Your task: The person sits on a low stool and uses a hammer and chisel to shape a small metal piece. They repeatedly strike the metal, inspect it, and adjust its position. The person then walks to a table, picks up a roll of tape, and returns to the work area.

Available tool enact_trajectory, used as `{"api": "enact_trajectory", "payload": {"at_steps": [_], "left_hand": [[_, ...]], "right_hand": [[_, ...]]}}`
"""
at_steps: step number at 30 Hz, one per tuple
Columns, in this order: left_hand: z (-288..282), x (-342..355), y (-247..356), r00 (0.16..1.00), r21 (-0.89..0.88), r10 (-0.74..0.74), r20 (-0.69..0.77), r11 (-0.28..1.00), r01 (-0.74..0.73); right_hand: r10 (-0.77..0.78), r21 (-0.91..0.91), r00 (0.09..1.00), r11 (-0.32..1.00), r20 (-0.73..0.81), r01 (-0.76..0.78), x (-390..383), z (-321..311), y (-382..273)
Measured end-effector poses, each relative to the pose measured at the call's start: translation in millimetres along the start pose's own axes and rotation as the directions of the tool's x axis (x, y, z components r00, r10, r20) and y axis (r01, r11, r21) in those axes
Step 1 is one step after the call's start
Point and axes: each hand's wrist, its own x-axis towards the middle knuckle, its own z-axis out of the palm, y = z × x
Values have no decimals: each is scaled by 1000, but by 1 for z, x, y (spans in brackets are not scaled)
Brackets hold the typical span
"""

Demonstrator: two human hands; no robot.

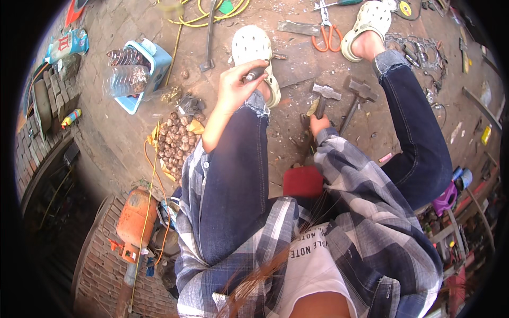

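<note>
Raised over my left shoe, my left hand (pixel 233 89) pinches a short dark cylinder with a pale end (pixel 255 74); I cannot make out its kind. Low between my knees, my right hand (pixel 319 125) is wrapped around the handle of a hammer (pixel 326 91), whose grey steel head lies at or just above the ground. A second hammer (pixel 361 90) rests on the ground just right of it. Beside my left forearm is a heap of round brown walnuts (pixel 177 142).
A blue basket (pixel 163 66) holding clear plastic bottles stands at the left. Orange-handled scissors (pixel 327 40) and a flat metal bar (pixel 298 27) lie ahead. An orange gas cylinder (pixel 136 220) is at lower left. A red seat (pixel 303 182) shows beneath me.
</note>
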Motion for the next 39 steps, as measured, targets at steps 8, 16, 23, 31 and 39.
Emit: {"api": "enact_trajectory", "payload": {"at_steps": [8, 16, 23, 31, 39], "left_hand": [[-3, -2, 3, 996, -14, -61, 57, 998, 62], [1, 12, 2, 989, -10, -99, 106, 995, 101], [6, 23, 2, 968, 1, -199, 154, 980, 201], [14, 16, -28, 942, -340, -271, 200, 882, 326], [21, 15, -38, 986, 58, -33, 164, 998, 23]], "right_hand": [[-47, -45, 990, 998, -135, 41, -31, -19, -50], [-44, -35, 960, 999, -277, 36, -51, -34, -89], [-261, 451, 965, 864, 19, 225, -108, -47, -151], [-878, 651, 452, 437, 159, 620, -233, -87, -225], [-414, 508, 851, 835, 324, 212, -170, -53, -186]]}}
